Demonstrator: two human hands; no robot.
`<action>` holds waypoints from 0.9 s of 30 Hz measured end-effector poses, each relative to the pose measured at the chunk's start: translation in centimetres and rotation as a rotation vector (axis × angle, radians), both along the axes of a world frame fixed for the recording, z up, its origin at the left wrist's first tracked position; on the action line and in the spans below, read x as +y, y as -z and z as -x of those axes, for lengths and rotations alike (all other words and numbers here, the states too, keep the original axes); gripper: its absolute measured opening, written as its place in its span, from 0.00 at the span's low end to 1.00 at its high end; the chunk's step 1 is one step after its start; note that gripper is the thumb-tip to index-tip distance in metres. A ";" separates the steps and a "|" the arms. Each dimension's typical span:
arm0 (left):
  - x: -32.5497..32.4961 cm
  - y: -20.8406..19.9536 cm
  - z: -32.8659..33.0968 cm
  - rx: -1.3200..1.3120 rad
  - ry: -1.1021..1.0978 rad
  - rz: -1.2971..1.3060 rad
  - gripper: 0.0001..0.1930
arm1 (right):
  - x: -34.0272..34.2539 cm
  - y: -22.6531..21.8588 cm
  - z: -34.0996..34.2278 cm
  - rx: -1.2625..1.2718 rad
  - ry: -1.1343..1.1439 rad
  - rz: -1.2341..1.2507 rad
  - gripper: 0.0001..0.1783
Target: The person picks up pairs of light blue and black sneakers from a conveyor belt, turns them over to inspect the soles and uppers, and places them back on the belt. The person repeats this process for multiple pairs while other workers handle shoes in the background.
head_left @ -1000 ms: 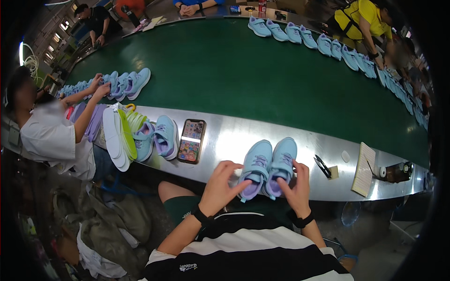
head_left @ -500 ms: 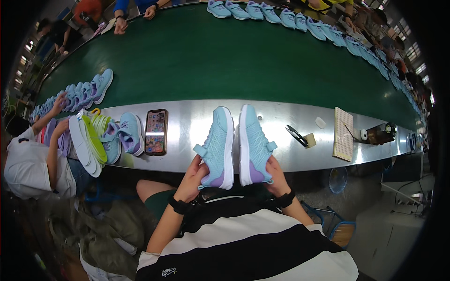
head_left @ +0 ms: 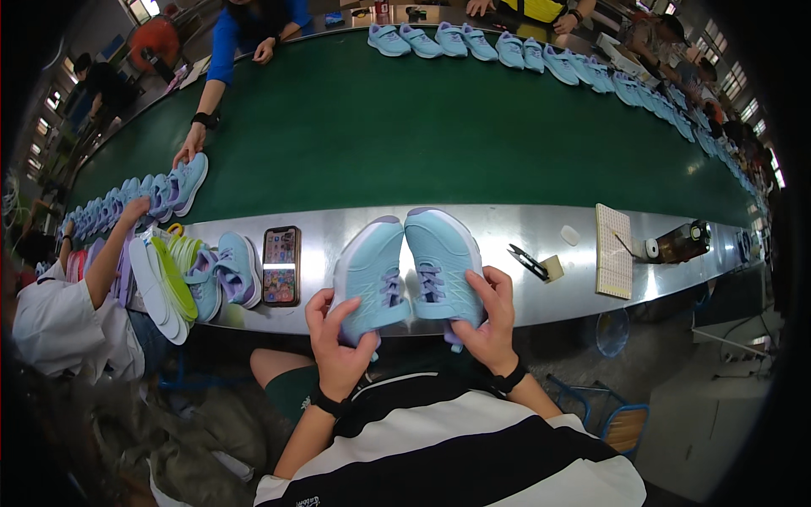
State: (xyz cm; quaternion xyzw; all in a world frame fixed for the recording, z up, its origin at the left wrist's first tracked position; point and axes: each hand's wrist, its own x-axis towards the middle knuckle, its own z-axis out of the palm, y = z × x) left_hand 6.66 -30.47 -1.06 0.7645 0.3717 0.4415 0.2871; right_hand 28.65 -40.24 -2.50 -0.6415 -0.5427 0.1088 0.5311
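In front of me, over the metal ledge, I hold a pair of light blue sneakers with lilac laces and white soles. My left hand [head_left: 340,338] grips the left sneaker [head_left: 372,270] by its outer side and heel. Round the heel end of the right sneaker [head_left: 441,262] my right hand [head_left: 490,321] is closed, thumb near the strap. Both uppers face up, toes pointing away and tilted toward each other. The heels are partly hidden by my fingers.
Along the steel ledge [head_left: 338,221] lie a phone [head_left: 281,266], black snips [head_left: 528,262], a notepad [head_left: 614,252] and a dark bottle [head_left: 683,242]. Insoles [head_left: 156,291] and another sneaker pair stand left. Beyond runs a green belt [head_left: 380,127] with rows of sneakers; a co-worker's hand [head_left: 190,145] touches one.
Both sneakers have turned from sole-edges together to uppers facing up, and my grip has shifted to their outer sides. A blue-sleeved co-worker has reached toward the left row.
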 end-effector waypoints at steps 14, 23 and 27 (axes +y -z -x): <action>4.7 1.8 1.4 0.142 0.296 0.872 0.27 | 1.9 1.0 -4.6 0.492 -0.272 0.703 0.35; 3.6 -0.9 -2.8 -0.849 0.292 1.419 0.24 | 5.6 -1.4 0.9 1.689 -0.333 0.187 0.28; 3.9 -1.5 -3.0 -0.786 0.279 1.342 0.26 | 6.2 -1.3 0.6 1.652 -0.316 0.187 0.28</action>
